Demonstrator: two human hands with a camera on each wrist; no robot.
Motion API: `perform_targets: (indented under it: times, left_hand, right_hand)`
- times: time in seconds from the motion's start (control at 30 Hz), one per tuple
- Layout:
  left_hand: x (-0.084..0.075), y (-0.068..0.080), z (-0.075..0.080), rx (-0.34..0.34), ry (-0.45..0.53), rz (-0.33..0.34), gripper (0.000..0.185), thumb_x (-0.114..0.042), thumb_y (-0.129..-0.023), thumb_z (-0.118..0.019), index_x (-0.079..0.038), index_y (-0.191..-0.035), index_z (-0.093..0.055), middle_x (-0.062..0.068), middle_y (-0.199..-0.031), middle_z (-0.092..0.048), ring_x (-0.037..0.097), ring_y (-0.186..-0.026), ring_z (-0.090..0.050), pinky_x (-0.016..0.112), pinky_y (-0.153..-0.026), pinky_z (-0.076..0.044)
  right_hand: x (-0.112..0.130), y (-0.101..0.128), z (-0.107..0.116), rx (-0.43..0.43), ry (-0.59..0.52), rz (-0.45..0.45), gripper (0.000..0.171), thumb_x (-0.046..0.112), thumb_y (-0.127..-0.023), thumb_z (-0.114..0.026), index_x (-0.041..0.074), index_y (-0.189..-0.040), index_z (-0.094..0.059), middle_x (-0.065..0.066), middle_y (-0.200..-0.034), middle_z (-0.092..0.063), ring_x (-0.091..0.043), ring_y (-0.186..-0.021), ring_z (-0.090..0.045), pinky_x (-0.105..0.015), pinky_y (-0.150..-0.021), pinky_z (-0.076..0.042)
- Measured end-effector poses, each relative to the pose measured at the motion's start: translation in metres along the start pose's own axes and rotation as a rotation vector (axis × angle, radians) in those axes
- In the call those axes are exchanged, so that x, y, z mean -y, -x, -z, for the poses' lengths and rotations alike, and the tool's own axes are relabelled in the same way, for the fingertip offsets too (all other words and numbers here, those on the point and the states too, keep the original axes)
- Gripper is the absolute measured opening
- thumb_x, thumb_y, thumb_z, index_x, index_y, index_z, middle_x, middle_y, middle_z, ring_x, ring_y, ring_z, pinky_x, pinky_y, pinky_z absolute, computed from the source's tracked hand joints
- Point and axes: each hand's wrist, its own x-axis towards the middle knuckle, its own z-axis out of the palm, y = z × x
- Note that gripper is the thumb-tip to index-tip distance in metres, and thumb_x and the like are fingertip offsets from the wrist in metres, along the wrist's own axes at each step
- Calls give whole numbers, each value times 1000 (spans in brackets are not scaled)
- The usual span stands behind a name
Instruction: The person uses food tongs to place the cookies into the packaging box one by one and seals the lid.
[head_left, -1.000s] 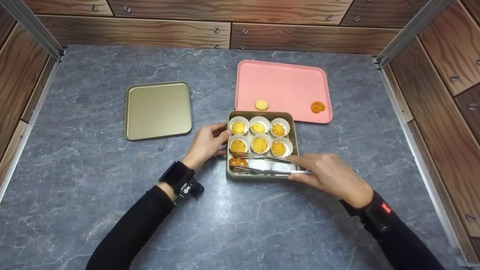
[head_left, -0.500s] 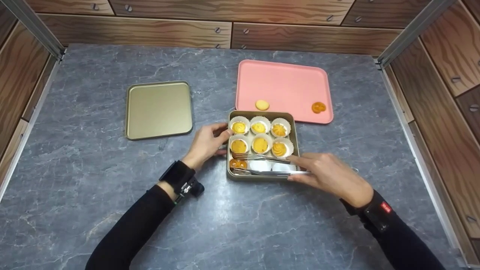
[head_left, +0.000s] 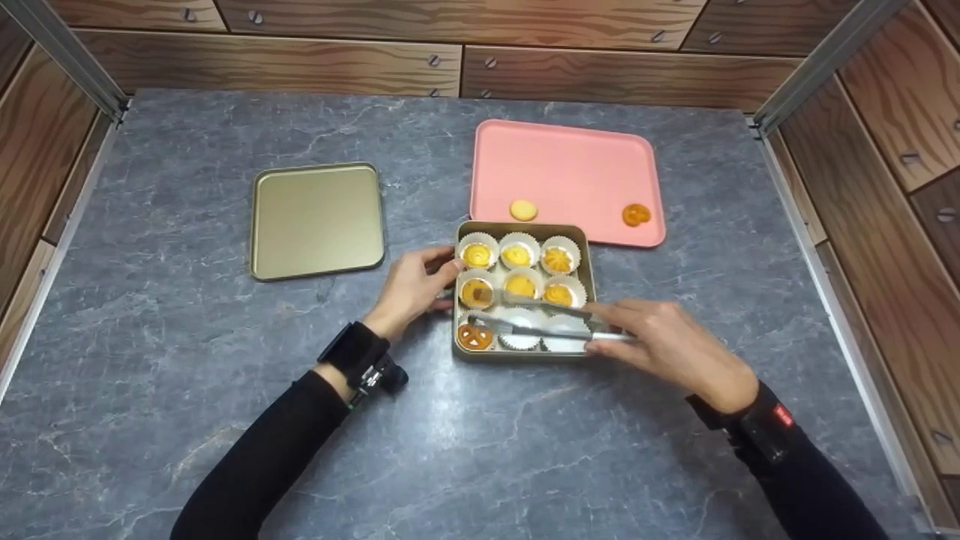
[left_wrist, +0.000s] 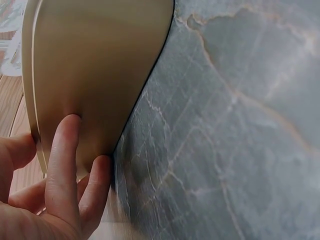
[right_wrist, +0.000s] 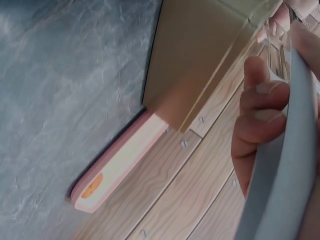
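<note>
"Where is the tin point(head_left: 525, 357) sitting?"
"Between 2 hands: the left hand point(head_left: 411, 291) is pressing spread fingers point(left_wrist: 63, 165) against its left wall; the right hand point(head_left: 664, 349) is pinching tongs point(head_left: 555, 333) over its paper cups point(head_left: 520, 343)."
"The pretzel point(head_left: 475, 337)?"
"It's lying in the tin's near-left corner."

1. Clock centred on the tin point(head_left: 517, 358), 12 toward the back wall point(head_left: 270, 60): the left hand point(head_left: 411, 289), against the tin's side, bars 9; its sleeve point(head_left: 255, 465) bars 8.
2. The right hand point(head_left: 667, 349) bars 4; its tongs point(head_left: 551, 333), arms spread, obstruct descent over the front and middle rows; the back row of paper cups point(head_left: 519, 240) lies exposed from above.
3. A lane passes at 11, between the lid point(head_left: 319, 221) at 10 and the pink tray point(head_left: 570, 165) at 1; tray and tin crowd together, contact unclear.
4. Bare tabletop point(head_left: 480, 450) gives room at 6.
</note>
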Motion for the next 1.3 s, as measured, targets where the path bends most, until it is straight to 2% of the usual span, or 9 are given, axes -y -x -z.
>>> perform_targets:
  times: [0.17,0.23,0.5,0.77,0.83,0.97,1.03,1.17,1.3]
  left_hand:
    - [0,0,-1,-6,-1,4,52,-20,-103,-67,-3,-150,-52,18,-132,-65,28,-103,-71,32,-74,-68]
    - [0,0,-1,-11,2,4,51,-20,-103,-67,-2,-149,-53,18,-132,-66,28,-103,-71,32,-74,-68]
    - [1,0,-1,-20,7,0,49,-20,-103,-66,-1,-147,-55,18,-133,-66,30,-102,-72,33,-73,-68]
    - [0,0,-1,-18,15,20,51,-20,-102,-67,-3,-148,-54,18,-133,-65,29,-101,-72,33,-74,-68]
    - [0,0,-1,-18,13,23,51,-20,-102,-68,-4,-148,-54,18,-133,-65,28,-101,-72,33,-74,-68]
    - [0,-1,-1,-17,6,22,51,-20,-102,-68,-4,-148,-54,18,-133,-65,28,-101,-72,33,-74,-68]
    - [-1,-1,-1,-16,7,22,52,-20,-102,-68,-4,-149,-53,18,-134,-65,28,-101,-72,33,-74,-68]
    - [0,-1,-1,-15,6,19,52,-21,-102,-67,-4,-150,-52,19,-135,-64,28,-102,-72,33,-74,-68]
    - [0,-1,-2,-16,7,9,51,-21,-103,-67,-3,-149,-54,18,-135,-65,28,-103,-72,33,-74,-68]
  right_hand:
    - [-11,-4,10,-116,-34,-7,49,24,-87,-85,12,-132,-71,1,-87,-71,-6,-68,-64,-18,-55,-59]
    - [-16,-7,15,-152,-36,-11,51,20,-86,-86,12,-134,-70,1,-85,-71,-4,-65,-61,-15,-51,-56]
    - [-49,-23,27,-228,69,-88,45,18,-89,-83,5,-129,-70,-8,-87,-73,-13,-62,-60,-26,-48,-55]
    - [-80,-42,26,-187,112,-210,50,30,-95,-77,5,-136,-66,-15,-91,-74,-24,-68,-63,-41,-55,-57]
    - [-84,-46,27,-165,120,-229,50,33,-96,-76,7,-137,-66,-12,-87,-73,-24,-68,-61,-40,-56,-54]
    - [-90,-57,28,-94,150,-251,37,34,-95,-77,10,-122,-70,-3,-70,-56,-22,-63,-51,-34,-52,-42]
    - [-91,-62,29,-58,164,-265,28,34,-95,-76,11,-109,-68,0,-66,-46,-21,-61,-47,-32,-51,-38]
    - [-96,-74,30,-6,157,-298,26,36,-96,-76,12,-93,-65,0,-66,-47,-21,-60,-48,-33,-52,-38]
    - [-99,-82,31,26,155,-306,30,38,-95,-76,13,-87,-63,1,-64,-45,-21,-60,-48,-33,-52,-38]
